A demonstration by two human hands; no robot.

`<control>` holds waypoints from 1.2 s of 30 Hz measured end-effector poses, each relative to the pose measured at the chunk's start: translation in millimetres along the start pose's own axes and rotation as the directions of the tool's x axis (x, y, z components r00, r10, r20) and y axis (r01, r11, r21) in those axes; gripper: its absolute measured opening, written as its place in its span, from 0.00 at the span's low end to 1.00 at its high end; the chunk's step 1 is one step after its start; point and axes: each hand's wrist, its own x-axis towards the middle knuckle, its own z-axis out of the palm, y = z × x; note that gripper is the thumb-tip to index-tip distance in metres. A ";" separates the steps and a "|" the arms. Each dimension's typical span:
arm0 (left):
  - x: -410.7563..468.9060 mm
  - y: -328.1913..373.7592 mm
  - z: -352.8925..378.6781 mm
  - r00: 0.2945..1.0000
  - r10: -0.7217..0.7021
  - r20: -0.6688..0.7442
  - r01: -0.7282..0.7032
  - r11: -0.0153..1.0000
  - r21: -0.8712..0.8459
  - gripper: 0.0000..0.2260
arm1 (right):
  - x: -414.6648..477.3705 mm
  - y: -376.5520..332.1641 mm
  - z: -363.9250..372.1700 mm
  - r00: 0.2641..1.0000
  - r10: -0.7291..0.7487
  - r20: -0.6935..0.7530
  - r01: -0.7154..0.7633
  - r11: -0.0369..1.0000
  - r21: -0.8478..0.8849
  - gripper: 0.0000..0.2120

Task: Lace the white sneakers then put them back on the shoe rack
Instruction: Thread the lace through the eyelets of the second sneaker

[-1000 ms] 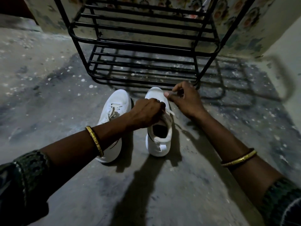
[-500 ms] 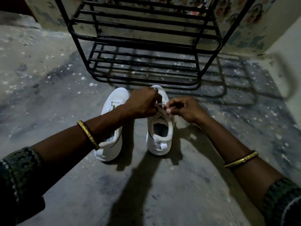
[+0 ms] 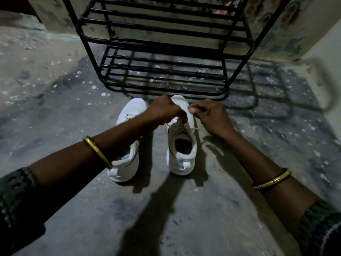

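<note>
Two white sneakers stand side by side on the floor, toes toward the rack. My left forearm crosses over the left sneaker (image 3: 127, 163) and hides its middle. Above the right sneaker (image 3: 181, 159), my left hand (image 3: 164, 111) pinches the white lace (image 3: 195, 128) at the eyelets near the tongue. My right hand (image 3: 210, 117) is just to the right of the toe, fingers pinched on another part of the lace. One loose lace end sticks out to the right of the shoe.
A black metal shoe rack (image 3: 166, 71) with bare barred shelves stands right behind the sneakers, against a patterned wall (image 3: 276, 24). The concrete floor (image 3: 55, 108) is speckled with white paint spots. A pale wall (image 3: 328, 52) rises at the right.
My right hand went down to the lace beside my left hand, then drew slightly out to the right. My left hand has stayed at the eyelets. The view has shifted a little closer to the rack.
</note>
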 end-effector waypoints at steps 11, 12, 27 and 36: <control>-4.2 -11.3 -17.1 0.992 0.037 0.120 -0.009 0.975 -0.222 0.09 | -9.9 -15.2 -19.3 0.968 0.195 0.158 -0.219 0.964 0.153 0.04; -4.1 -13.1 -21.2 0.986 0.140 0.092 -0.129 0.984 -0.119 0.09 | -9.0 -14.7 -24.9 0.954 0.209 0.214 -0.250 0.950 0.185 0.05; -3.7 -58.9 -11.7 0.953 0.214 0.216 -0.300 0.550 0.779 0.12 | -28.0 53.1 -27.0 0.866 0.368 0.338 -0.278 0.917 -0.287 0.11; -16.4 -64.4 2.3 0.946 0.146 0.290 -0.210 0.956 0.204 0.11 | -43.7 26.3 19.9 0.998 -0.062 0.027 0.063 0.997 -0.044 0.09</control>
